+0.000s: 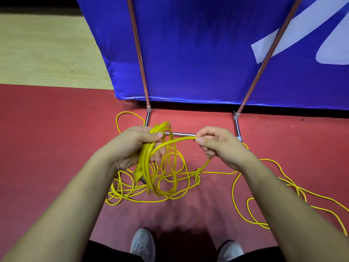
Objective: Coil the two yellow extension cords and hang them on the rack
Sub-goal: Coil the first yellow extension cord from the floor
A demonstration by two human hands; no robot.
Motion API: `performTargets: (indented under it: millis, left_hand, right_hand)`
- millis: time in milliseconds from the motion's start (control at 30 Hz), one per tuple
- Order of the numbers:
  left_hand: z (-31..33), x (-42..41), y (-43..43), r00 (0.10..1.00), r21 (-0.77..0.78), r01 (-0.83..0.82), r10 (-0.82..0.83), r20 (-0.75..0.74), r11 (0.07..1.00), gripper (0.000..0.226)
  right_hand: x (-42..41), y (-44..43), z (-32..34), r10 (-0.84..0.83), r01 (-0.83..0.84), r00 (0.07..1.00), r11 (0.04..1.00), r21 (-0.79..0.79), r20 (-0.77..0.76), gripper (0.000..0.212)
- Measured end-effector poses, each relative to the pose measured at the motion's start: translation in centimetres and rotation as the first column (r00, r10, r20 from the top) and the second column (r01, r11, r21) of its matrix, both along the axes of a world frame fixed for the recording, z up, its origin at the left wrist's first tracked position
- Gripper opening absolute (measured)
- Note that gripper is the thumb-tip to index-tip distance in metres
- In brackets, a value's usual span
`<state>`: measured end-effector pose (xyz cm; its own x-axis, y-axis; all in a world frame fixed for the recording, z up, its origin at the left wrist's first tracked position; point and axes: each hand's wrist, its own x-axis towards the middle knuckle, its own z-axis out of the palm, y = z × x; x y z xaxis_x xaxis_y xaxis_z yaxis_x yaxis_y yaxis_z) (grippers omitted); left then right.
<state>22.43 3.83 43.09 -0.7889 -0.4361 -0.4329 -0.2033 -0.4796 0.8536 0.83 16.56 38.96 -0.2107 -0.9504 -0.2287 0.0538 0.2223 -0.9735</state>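
Note:
My left hand [135, 146] grips a bundle of several loops of yellow extension cord [146, 167], which hang down from my fist; a yellow plug end pokes out below it. My right hand [217, 146] pinches the same cord [177, 140] a short way along, and the strand arcs between both hands. From my right hand the cord drops to a small knot-like tangle [197, 174]. More yellow cord [283, 184] lies loose on the red floor, both under my hands and trailing off to the right. The rack [140, 53] stands right behind, with copper-coloured uprights and a chrome base.
A large blue banner [198, 50] stands behind the rack's two uprights. The rack's chrome base bar [184, 134] runs along the floor just beyond my hands. Pale wooden flooring [47, 53] lies at the upper left. My grey shoes [142, 244] show at the bottom.

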Motion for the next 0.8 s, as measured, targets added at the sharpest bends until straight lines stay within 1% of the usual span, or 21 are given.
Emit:
performTargets:
  millis: [67,133,200,267,333,367,400,433,467,500,567,600,633,667,700,767,800]
  left_hand:
    - [0.2,0.1,0.1,0.995,0.016,0.069,-0.070,0.065,0.998,0.011]
    - [0.1,0.2,0.4,0.987,0.042,0.132,-0.135,0.090,0.990,0.010]
    - [-0.3,0.2,0.9,0.985,0.038,0.150,-0.153,0.074,0.988,0.013]
    - [-0.7,0.1,1.1,0.987,0.023,0.156,-0.157,0.022,0.987,0.014]
    - [-0.6,0.1,1.0,0.993,0.034,0.104,-0.102,-0.054,0.994,0.014]
    - [-0.4,0.2,0.8,0.995,0.046,0.059,-0.055,-0.084,0.997,0.014]
    - [-0.1,0.3,0.5,0.994,0.062,0.010,-0.003,-0.110,0.998,0.014]
    - [0.2,0.4,0.1,0.990,0.080,-0.032,0.043,-0.132,0.996,0.013]
    - [0.4,0.6,-0.1,0.987,0.088,-0.063,0.075,-0.139,0.994,0.014]
    - [0.5,0.8,-0.5,0.988,0.082,-0.077,0.087,-0.124,0.994,0.016]
    - [0.5,1.2,-0.8,0.997,0.030,-0.060,0.062,-0.053,0.998,0.014]
    - [0.4,1.3,-0.9,0.999,0.011,-0.048,0.049,-0.022,0.999,0.013]
    - [0.4,1.4,-1.0,0.999,-0.001,-0.044,0.044,0.000,0.999,0.013]
    - [0.3,1.4,-1.1,0.999,-0.004,-0.044,0.044,0.018,0.999,0.015]
    - [0.2,1.4,-1.1,0.999,0.001,-0.044,0.044,0.032,0.999,0.016]
    - [0.1,1.4,-0.9,0.999,0.028,-0.029,0.028,0.040,0.999,0.017]
    - [0.1,1.4,-0.7,0.999,0.029,-0.008,0.007,0.037,1.000,0.016]
  right_hand:
    - [0.1,-0.3,0.7,-0.045,0.044,0.998,0.999,-0.030,-0.043,0.009]
    - [0.6,-0.4,1.7,0.007,-0.016,0.985,0.999,-0.052,-0.172,0.010]
    - [1.5,-0.6,2.4,0.053,-0.079,0.959,0.993,-0.083,-0.280,0.010]
    - [2.4,-1.2,2.6,0.012,-0.057,0.951,0.989,-0.136,-0.309,0.011]
    - [2.5,-1.4,2.6,-0.002,-0.041,0.959,0.989,-0.144,-0.283,0.011]
    - [2.1,-1.3,2.3,0.033,-0.072,0.956,0.990,-0.124,-0.293,0.014]
    - [1.6,-1.1,1.7,0.097,-0.129,0.935,0.989,-0.072,-0.340,0.017]
    - [1.2,-0.6,1.2,0.177,-0.195,0.892,0.981,0.001,-0.415,0.019]
    - [0.7,-0.2,0.5,0.230,-0.230,0.859,0.971,0.056,-0.457,0.019]
    - [0.4,0.2,0.0,0.220,-0.212,0.870,0.975,0.068,-0.441,0.015]
    - [0.1,0.4,-0.4,0.101,-0.102,0.966,0.995,0.011,-0.237,0.004]
    - [0.0,0.4,-0.3,0.041,-0.045,0.989,0.999,-0.021,-0.143,0.007]
    - [0.1,0.2,0.0,0.007,-0.011,0.994,0.999,-0.035,-0.105,0.009]
    - [0.2,0.1,0.2,0.005,-0.010,0.993,0.999,-0.040,-0.118,0.011]
    - [0.5,-0.1,0.6,0.043,-0.051,0.982,0.998,-0.038,-0.181,0.012]
    - [1.7,-0.4,1.8,0.171,-0.185,0.928,0.983,-0.011,-0.332,0.010]
    - [2.5,-0.5,2.4,0.222,-0.238,0.906,0.971,0.000,-0.360,0.009]
